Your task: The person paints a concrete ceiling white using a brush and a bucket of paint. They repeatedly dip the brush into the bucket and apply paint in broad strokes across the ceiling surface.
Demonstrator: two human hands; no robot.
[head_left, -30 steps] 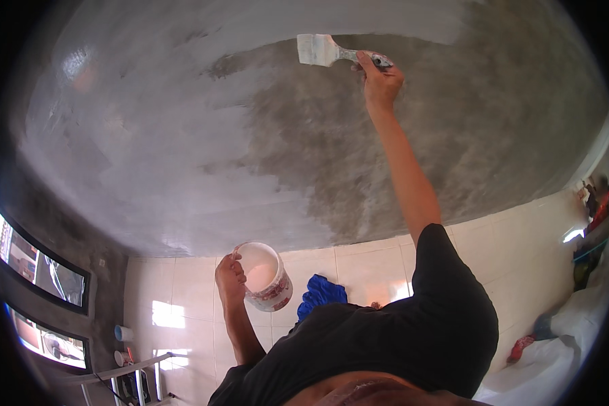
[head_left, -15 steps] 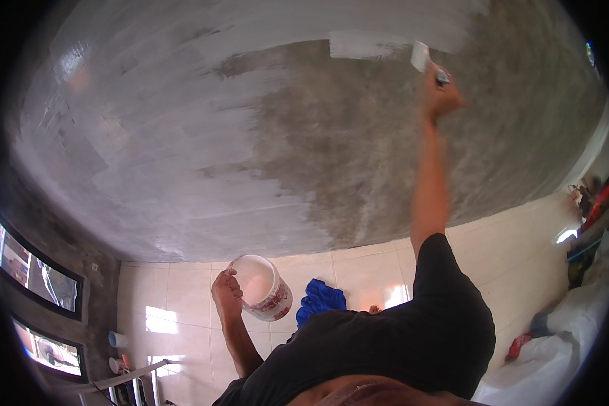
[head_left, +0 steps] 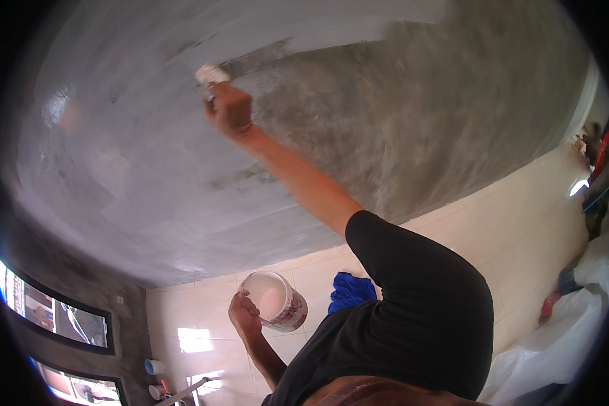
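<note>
Holding the paintbrush (head_left: 213, 72): from my remote seat I see the right hand (head_left: 230, 108) closed around its handle, at the left of the grey wall (head_left: 386, 101).
Paintbrush: handle mostly hidden in the fist; the pale bristles blur, and I cannot tell whether they touch the wall.
Left hand (head_left: 244, 312): nearer to me, fingers curled tight at the left rim of the bucket (head_left: 295, 314); whether they grip rim or handle, I cannot make out.
Bucket: tilted, over the tiled floor (head_left: 453, 233), its mouth showing me pale paint (head_left: 271, 301) of a depth I cannot judge.
Right forearm (head_left: 304, 179): slants across the wall, hiding a strip of it.
Blue cloth (head_left: 352, 289): on the floor right of the bucket, its near side covered by the black shirt (head_left: 413, 271).
Metal rail (head_left: 186, 392): near left, cut off at the lower border.
Wall foot: a straight seam bent by my lens, just beyond the bucket.
Room: wall surface stretches right of the brush; floor runs right to white sheeting (head_left: 561, 331).
</note>
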